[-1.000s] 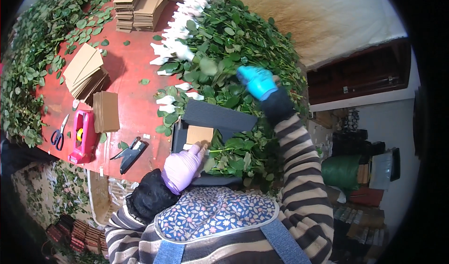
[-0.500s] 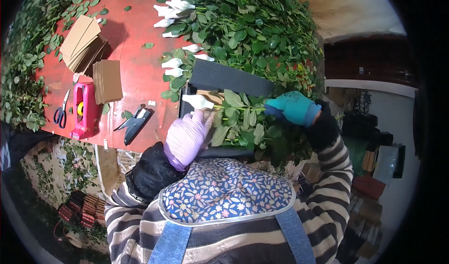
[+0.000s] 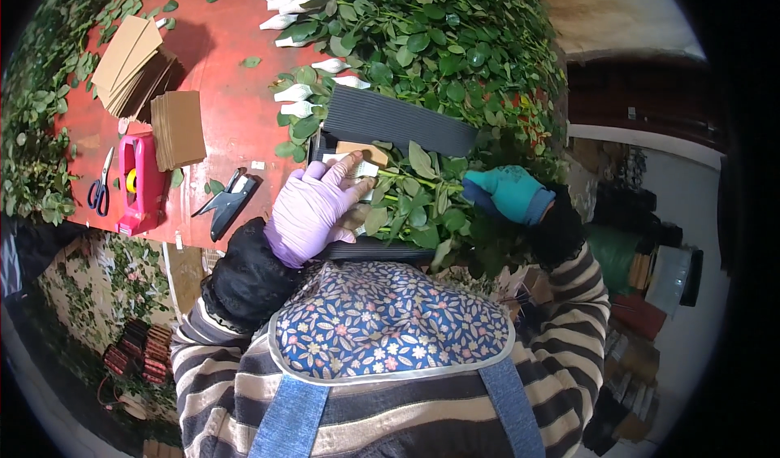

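In the head view the left hand (image 3: pixel 313 210), in a purple glove, presses flat with fingers spread on the wrapped white buds (image 3: pixel 357 170) of a leafy stem bunch (image 3: pixel 414 206), lying in a dark ribbed tray (image 3: pixel 398 121) at the red table's (image 3: pixel 227 109) near edge. The right hand (image 3: pixel 508 194), in a teal glove, closes around the bunch's stem end among the leaves. On the table to the left lie black snips (image 3: pixel 226 206), a pink tape dispenser (image 3: pixel 136 180), scissors (image 3: pixel 101 188) and brown card stacks (image 3: pixel 179 129).

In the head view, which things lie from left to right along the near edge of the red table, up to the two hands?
Blue-handled scissors → pink tape dispenser → black clippers → left hand in purple glove → leafy stems → right hand in teal glove.
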Available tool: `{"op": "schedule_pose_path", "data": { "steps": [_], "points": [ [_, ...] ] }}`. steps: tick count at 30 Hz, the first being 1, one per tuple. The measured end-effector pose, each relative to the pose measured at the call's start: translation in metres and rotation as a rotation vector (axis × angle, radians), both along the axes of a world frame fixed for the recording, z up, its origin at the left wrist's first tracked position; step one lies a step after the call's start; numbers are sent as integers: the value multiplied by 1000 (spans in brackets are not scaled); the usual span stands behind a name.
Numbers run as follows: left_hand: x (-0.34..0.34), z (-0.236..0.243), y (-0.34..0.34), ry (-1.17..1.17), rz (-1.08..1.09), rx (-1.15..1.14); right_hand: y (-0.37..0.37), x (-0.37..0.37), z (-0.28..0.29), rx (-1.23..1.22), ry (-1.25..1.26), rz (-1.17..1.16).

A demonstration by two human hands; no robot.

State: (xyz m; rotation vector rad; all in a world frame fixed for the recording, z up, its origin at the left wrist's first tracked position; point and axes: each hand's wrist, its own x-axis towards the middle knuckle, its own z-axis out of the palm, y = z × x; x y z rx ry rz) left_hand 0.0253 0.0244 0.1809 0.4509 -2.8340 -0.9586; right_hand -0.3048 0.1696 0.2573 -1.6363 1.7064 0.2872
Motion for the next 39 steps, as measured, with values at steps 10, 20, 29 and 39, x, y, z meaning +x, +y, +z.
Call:
{"op": "schedule_pose_path", "data": {
  "steps": [10,20,29,39],
  "points": [
    [-7,6,6,-17,-70,-73,25,14,-59,52,284,152],
    [-12,16,11,-41,-52,-150,-91,-12,56,-663,277,-58],
    [-12,25,12,-120,-53,-140,-274,-84,-130,-523,356,-67],
    [-11,24,15,-55,4,-170,-144,-140,39,-1160,-107,-775]
  ]
}}
